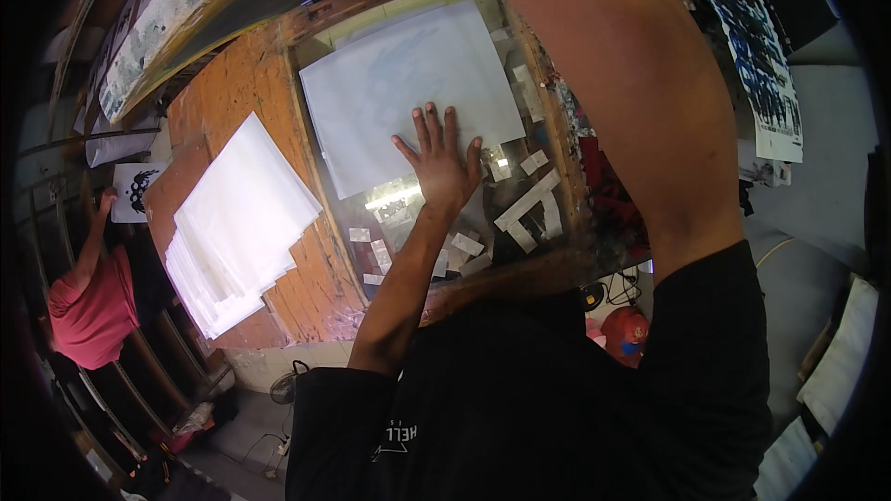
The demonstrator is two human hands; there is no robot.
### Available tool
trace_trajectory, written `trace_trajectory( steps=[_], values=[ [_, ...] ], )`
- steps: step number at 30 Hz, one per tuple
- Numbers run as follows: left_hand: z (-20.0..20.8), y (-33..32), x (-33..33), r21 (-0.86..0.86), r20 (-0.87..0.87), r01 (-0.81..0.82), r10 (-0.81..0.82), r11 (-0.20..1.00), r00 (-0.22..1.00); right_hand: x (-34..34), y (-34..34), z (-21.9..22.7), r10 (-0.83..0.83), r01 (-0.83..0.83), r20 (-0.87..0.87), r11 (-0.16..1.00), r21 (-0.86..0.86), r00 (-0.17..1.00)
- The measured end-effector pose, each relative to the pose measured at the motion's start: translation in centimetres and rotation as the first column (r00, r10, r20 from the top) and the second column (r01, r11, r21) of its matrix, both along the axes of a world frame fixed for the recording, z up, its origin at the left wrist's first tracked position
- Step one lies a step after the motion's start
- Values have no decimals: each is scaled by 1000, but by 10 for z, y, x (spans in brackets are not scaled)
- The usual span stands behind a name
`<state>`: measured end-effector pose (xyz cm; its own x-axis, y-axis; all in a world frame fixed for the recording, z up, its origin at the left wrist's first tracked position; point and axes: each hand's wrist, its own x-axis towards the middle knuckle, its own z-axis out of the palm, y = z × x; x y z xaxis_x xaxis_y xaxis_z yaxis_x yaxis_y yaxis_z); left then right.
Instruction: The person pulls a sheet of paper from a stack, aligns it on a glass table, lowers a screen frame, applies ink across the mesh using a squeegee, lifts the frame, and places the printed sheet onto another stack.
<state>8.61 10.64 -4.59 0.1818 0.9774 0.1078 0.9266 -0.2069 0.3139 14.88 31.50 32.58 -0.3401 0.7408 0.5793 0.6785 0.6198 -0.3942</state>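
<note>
My left hand [440, 165] lies palm down with its fingers spread on the lower edge of a white sheet of paper [371, 121]. The sheet rests slightly askew on a glass panel [357, 213] set in a wooden frame. Faint bluish marks show on the sheet. Several small strips of tape [529, 199] are stuck to the glass around it. My right arm [640, 65] reaches up and forward across the right side, and its hand is beyond the top edge of the view.
A stack of white paper [241, 223] lies on the wooden tabletop [311, 288] to the left. A paint-smeared, tilted frame [181, 23] rises at upper left. Printed sheets [742, 46] hang at upper right. Another person in a red shirt [93, 306] holds a printed sheet [139, 192] beside racks.
</note>
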Motion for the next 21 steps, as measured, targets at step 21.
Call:
trace_trajectory(
  steps=[21],
  values=[
    [2,-8,-11,52,118,4,-10,999,993,1,6,3,28,-28,27,999,17,999]
  ],
)
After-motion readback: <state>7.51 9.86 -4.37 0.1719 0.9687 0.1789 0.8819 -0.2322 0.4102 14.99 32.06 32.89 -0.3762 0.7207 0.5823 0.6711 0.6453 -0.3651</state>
